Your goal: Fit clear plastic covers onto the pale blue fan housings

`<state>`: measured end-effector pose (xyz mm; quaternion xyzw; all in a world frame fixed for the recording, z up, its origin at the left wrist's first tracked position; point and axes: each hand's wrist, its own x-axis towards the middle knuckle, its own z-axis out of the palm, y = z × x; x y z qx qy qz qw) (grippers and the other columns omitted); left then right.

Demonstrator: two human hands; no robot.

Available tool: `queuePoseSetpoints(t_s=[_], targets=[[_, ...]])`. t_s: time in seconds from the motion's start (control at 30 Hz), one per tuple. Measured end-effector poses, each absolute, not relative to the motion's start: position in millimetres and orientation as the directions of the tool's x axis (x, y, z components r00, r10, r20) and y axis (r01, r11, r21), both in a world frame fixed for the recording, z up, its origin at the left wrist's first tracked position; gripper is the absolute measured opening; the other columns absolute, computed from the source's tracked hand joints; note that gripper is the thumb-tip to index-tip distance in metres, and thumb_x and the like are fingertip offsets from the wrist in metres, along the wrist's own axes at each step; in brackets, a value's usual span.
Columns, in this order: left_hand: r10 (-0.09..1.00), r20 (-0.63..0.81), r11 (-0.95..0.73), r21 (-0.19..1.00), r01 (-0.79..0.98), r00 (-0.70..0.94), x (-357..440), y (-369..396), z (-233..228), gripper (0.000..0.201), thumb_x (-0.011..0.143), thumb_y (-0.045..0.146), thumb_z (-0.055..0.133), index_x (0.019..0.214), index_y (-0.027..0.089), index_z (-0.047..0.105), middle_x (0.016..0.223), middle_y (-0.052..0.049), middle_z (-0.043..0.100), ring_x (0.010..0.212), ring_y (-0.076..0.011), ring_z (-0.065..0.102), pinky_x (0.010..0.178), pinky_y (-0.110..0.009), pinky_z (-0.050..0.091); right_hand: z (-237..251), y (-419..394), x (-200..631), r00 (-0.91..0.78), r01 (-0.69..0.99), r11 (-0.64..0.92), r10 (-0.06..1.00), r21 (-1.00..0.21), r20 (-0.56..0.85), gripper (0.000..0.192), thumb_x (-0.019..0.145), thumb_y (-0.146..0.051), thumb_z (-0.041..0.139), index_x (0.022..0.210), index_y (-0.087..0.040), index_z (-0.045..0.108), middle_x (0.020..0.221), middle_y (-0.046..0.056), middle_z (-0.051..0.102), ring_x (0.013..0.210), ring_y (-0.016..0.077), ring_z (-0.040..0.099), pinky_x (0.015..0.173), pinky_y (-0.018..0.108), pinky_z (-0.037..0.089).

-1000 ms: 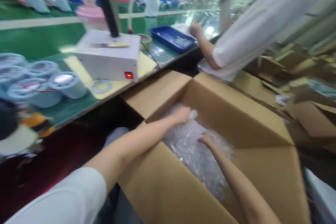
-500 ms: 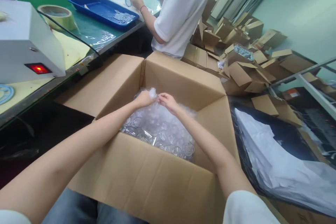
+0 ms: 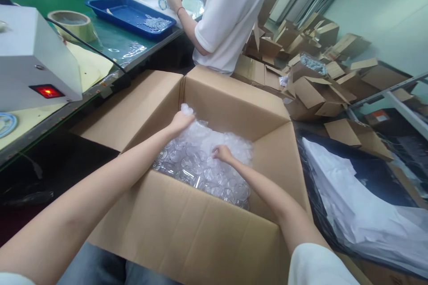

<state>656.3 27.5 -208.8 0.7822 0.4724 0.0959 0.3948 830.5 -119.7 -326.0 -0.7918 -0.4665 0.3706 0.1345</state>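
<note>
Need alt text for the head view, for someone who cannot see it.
Both hands reach into an open cardboard box: left hand grips the gathered top of a clear plastic bag of small transparent parts, right hand rests on it.

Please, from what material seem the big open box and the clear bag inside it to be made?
The box looks like brown corrugated cardboard, matte, with folded flaps. The bag, gripped by the left hand and right hand, looks like thin glossy plastic film: it crinkles, shines, and shows clear round pieces, probably plastic, inside.
</note>
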Motion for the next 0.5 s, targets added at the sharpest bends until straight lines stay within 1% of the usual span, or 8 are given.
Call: queuePoseSetpoints(t_s=[0.07,0.13,0.2,0.27,0.3,0.37,0.43,0.5], targets=[[0.761,-0.222,-0.308,0.703,0.641,0.610,654.7,20.2,-208.1,0.029,0.092,0.033,0.057,0.114,0.013,0.060,0.114,-0.008,0.063,0.100,-0.0215,0.063,0.085,-0.041,0.054,-315.5,-112.4,830.7,0.251,0.629,-0.475,0.873,-0.615,-0.418,0.024,0.092,-0.031,0.060,0.109,-0.014,0.061,0.108,0.007,0.064,0.093,0.0192,0.064,0.081,0.039,0.055],[0.677,-0.245,-0.373,0.699,0.610,0.695,654.0,12.2,-208.2,0.029,0.090,0.031,0.060,0.113,0.013,0.061,0.114,-0.008,0.064,0.102,-0.0223,0.062,0.089,-0.043,0.052,-302.2,-102.6,827.9,0.198,0.602,-0.405,0.910,-0.688,-0.363,0.022,0.092,-0.031,0.061,0.105,-0.013,0.062,0.104,0.006,0.065,0.090,0.0181,0.064,0.079,0.038,0.056],[0.583,-0.286,-0.421,0.694,0.584,0.760,654.1,5.7,-208.7,0.026,0.089,0.031,0.062,0.107,0.013,0.063,0.108,-0.007,0.066,0.099,-0.0211,0.064,0.088,-0.042,0.053,-288.3,-90.7,823.6,0.145,0.561,-0.333,0.941,-0.758,-0.306,0.021,0.091,-0.031,0.061,0.103,-0.013,0.063,0.100,0.005,0.066,0.087,0.0171,0.065,0.077,0.036,0.056],[0.532,-0.316,-0.451,0.680,0.578,0.786,654.2,3.1,-208.6,0.023,0.089,0.031,0.062,0.101,0.012,0.065,0.103,-0.006,0.068,0.095,-0.0201,0.065,0.086,-0.041,0.054,-277.8,-78.9,819.1,0.113,0.521,-0.284,0.958,-0.805,-0.265,0.023,0.093,-0.032,0.060,0.106,-0.013,0.062,0.101,0.005,0.066,0.086,0.0166,0.065,0.076,0.035,0.057],[0.536,-0.320,-0.459,0.666,0.588,0.781,654.2,3.7,-208.3,0.024,0.089,0.032,0.062,0.100,0.011,0.065,0.102,-0.005,0.068,0.094,-0.0199,0.065,0.085,-0.040,0.054,-275.1,-74.1,817.0,0.107,0.507,-0.275,0.960,-0.817,-0.257,0.025,0.094,-0.033,0.058,0.109,-0.014,0.061,0.104,0.006,0.066,0.087,0.0167,0.065,0.075,0.035,0.057],[0.597,-0.310,-0.461,0.623,0.632,0.740,653.9,7.9,-206.8,0.025,0.090,0.033,0.060,0.103,0.012,0.064,0.105,-0.006,0.067,0.096,-0.0206,0.065,0.085,-0.040,0.054,-276.6,-68.5,812.4,0.109,0.499,-0.294,0.955,-0.815,-0.278,0.028,0.095,-0.034,0.056,0.113,-0.014,0.059,0.109,0.007,0.064,0.089,0.0174,0.065,0.076,0.035,0.057],[0.675,-0.293,-0.445,0.571,0.690,0.677,653.3,14.1,-205.0,0.028,0.091,0.034,0.058,0.108,0.013,0.063,0.109,-0.007,0.065,0.099,-0.0218,0.064,0.086,-0.041,0.054,-287.2,-68.8,805.9,0.119,0.516,-0.345,0.935,-0.784,-0.334,0.028,0.094,-0.034,0.057,0.115,-0.014,0.058,0.111,0.007,0.063,0.091,0.0185,0.064,0.077,0.037,0.057],[0.722,-0.287,-0.428,0.530,0.732,0.630,652.8,19.0,-204.1,0.029,0.091,0.034,0.059,0.111,0.014,0.061,0.112,-0.008,0.064,0.101,-0.0230,0.063,0.085,-0.040,0.054,-303.6,-73.0,797.5,0.129,0.551,-0.403,0.906,-0.731,-0.402,0.026,0.094,-0.033,0.057,0.114,-0.016,0.060,0.112,0.007,0.062,0.093,0.0189,0.064,0.079,0.037,0.056]])
